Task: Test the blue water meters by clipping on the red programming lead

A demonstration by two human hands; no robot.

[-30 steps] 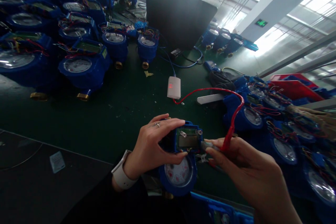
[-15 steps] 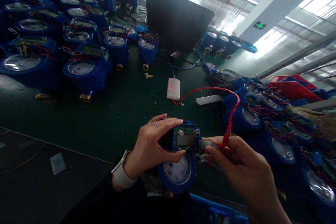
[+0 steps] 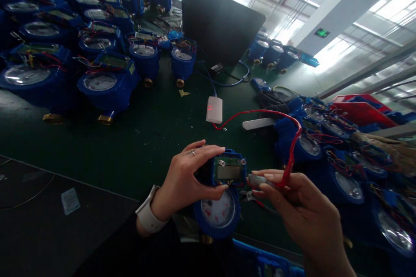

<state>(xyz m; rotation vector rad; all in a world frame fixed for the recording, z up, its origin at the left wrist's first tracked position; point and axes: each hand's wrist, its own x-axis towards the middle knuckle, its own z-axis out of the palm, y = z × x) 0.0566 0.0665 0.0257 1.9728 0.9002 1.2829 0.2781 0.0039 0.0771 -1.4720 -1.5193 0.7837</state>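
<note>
A blue water meter [image 3: 217, 214] with a round dial sits at the near edge of the bench. My left hand [image 3: 186, 175] grips its display housing, thumb at the lower edge and fingers over the top. Inside that housing show a green circuit board and a small grey screen [image 3: 229, 172]. Between the thumb and fingers of my right hand [image 3: 302, 207] is a grey connector [image 3: 258, 180], just right of the housing with a narrow gap between. A red cable [image 3: 295, 145] runs from it to a small white box [image 3: 214, 110] with red lights.
Pliers [image 3: 249, 197] lie under my right hand. Many blue meters [image 3: 108, 82] with loose wires stand at the left, and more [image 3: 347, 186] at the right. A dark screen panel [image 3: 221, 21] rises at the back. A white strip [image 3: 258, 124] lies on the green bench.
My right hand has drawn the connector slightly right, away from the housing, and the red cable has shifted with it. The left hand and meter have moved a little left.
</note>
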